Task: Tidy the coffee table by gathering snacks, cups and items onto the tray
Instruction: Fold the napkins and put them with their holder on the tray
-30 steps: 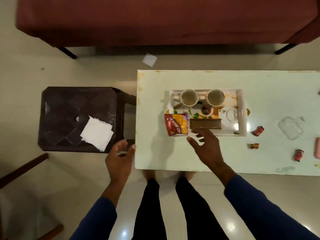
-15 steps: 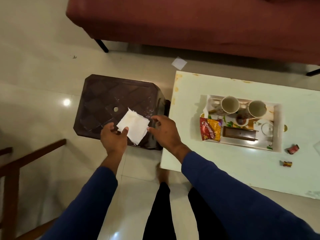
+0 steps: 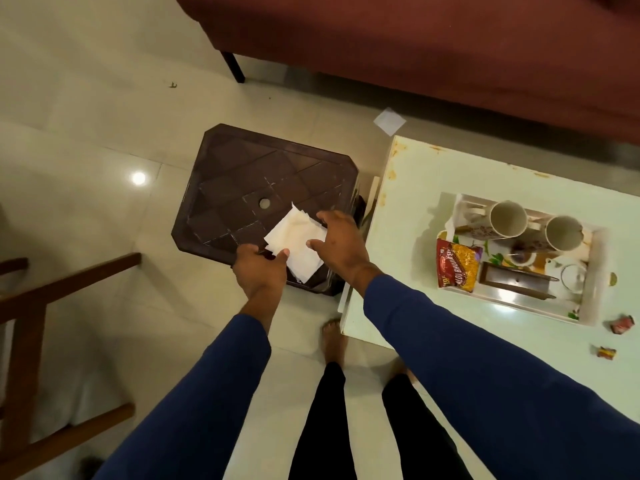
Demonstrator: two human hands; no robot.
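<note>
White napkins (image 3: 298,242): a small stack on the near corner of the stool (image 3: 249,188), overhanging its edge.
Left hand (image 3: 261,270): at the stool's near edge, thumb pinching the stack's near-left corner.
Right hand (image 3: 341,242): over the stool's right side, fingers spread and relaxed — thumb tip on the napkins, grasping nothing.
Worktop (image 3: 408,271): pale, just right of the stool.
Tray (image 3: 590,285): on the worktop, well right of the stool.
Cups (image 3: 508,219): two, side by side at the tray's far side.
Snack bag (image 3: 457,268): red and yellow, lying over the tray edge nearest the stool.
Brown box (image 3: 516,284): in the tray, right of the bag.
Wrappers (image 3: 622,323): two small ones on the worktop beyond the tray — furthest from the stool.
</note>
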